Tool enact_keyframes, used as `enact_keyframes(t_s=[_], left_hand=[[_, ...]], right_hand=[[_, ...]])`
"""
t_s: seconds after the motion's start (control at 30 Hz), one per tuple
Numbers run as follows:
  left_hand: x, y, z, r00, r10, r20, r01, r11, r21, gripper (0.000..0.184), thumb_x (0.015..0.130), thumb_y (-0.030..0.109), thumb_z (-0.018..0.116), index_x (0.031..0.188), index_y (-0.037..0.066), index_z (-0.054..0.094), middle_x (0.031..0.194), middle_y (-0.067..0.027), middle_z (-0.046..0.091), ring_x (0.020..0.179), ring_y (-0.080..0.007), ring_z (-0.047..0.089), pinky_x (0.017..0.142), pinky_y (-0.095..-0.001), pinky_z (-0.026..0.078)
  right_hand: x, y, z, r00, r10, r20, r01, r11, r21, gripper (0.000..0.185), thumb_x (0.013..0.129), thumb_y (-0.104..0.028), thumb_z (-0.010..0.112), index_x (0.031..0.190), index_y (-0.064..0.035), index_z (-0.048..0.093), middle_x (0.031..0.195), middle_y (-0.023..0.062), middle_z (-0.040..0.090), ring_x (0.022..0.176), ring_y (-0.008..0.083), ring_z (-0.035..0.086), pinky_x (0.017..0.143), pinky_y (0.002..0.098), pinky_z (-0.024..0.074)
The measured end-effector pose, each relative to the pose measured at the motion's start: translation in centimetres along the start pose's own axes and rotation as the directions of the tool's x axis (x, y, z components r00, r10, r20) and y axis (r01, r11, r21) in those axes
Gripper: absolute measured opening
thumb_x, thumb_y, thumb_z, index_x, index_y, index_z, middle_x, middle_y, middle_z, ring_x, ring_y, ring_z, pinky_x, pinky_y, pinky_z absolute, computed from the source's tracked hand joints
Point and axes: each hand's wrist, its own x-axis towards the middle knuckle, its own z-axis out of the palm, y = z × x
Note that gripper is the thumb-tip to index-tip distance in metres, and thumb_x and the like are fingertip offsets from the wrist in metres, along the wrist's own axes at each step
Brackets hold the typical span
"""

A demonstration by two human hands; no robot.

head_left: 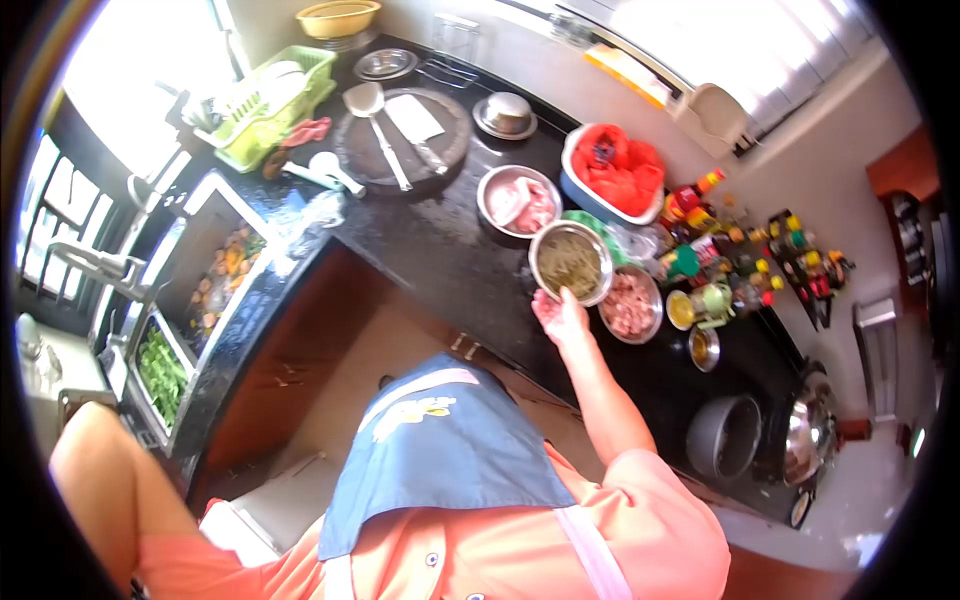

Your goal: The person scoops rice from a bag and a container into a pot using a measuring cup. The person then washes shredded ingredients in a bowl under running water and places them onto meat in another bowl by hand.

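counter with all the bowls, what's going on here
A person's right hand grips a metal bowl of greenish-brown food by its near rim, over the counter. The left hand is out of view. Two more bowls stand to either side, one with larger pieces of meat, the other with chopped meat. The cleaver and spatula lie on the round board, untouched.

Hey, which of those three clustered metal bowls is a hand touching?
The middle bowl, with greenish-brown contents: the right hand holds its rim. The left bowl and right bowl contain pink meat and aren't touched.
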Motion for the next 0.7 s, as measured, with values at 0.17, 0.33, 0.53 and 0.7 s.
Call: enact_keyframes(t_s=[0.17, 0.33, 0.53, 0.7], left_hand=[[-0.4, 1.2, -4.2, 0.953, -0.054, -0.298, 0.102, 0.983, 0.150, 0.056, 0.101, 0.036, 0.050, 0.146, 0.002, 0.044, 0.149, -0.0265, 0.043, 0.139, -0.0376, 0.042, 0.114, -0.0498, 0.033], [-9.2, 1.4, -2.5, 0.317, -0.625, -0.713, 0.779, 0.601, -0.181, 0.052, 0.102, 0.031, 0.042, 0.140, -0.006, 0.046, 0.141, -0.0269, 0.050, 0.131, -0.0335, 0.050, 0.108, -0.0458, 0.040], [-26.6, 7.7, 7.1, -0.744, -0.667, -0.032, 0.439, -0.452, -0.776, 0.043, 0.106, 0.033, 0.049, 0.137, 0.004, 0.055, 0.120, -0.0125, 0.068, 0.107, -0.0215, 0.066, 0.091, -0.0366, 0.053], [-31.5, 17.1, 12.9, -0.910, -0.385, 0.153, 0.160, -0.669, -0.726, 0.043, 0.099, 0.031, 0.065, 0.134, 0.006, 0.059, 0.116, -0.0110, 0.068, 0.101, -0.0184, 0.067, 0.084, -0.0321, 0.055]], right_hand=[[-0.5, 0.3, 2.5, 0.955, -0.229, -0.190, 0.224, 0.973, -0.048, 0.030, 0.093, 0.000, 0.041, 0.120, 0.0065, 0.054, 0.105, 0.0217, 0.068, 0.089, 0.0313, 0.071, 0.078, 0.0428, 0.0642], [-1.6, 1.1, 2.4, 0.914, -0.342, -0.216, 0.319, 0.938, -0.135, 0.031, 0.092, -0.001, 0.045, 0.121, 0.0066, 0.052, 0.111, 0.0205, 0.066, 0.087, 0.0315, 0.071, 0.077, 0.0421, 0.0644], [-6.8, -0.2, 3.7, 0.925, -0.374, -0.065, 0.336, 0.886, -0.321, 0.029, 0.092, -0.005, 0.052, 0.119, 0.0059, 0.056, 0.102, 0.0175, 0.070, 0.079, 0.0269, 0.073, 0.063, 0.0346, 0.0643], [-12.3, -0.7, 7.1, 0.965, -0.258, 0.044, 0.237, 0.792, -0.563, 0.029, 0.093, -0.007, 0.051, 0.116, 0.0064, 0.061, 0.097, 0.0167, 0.073, 0.078, 0.0222, 0.074, 0.060, 0.0304, 0.0632]])
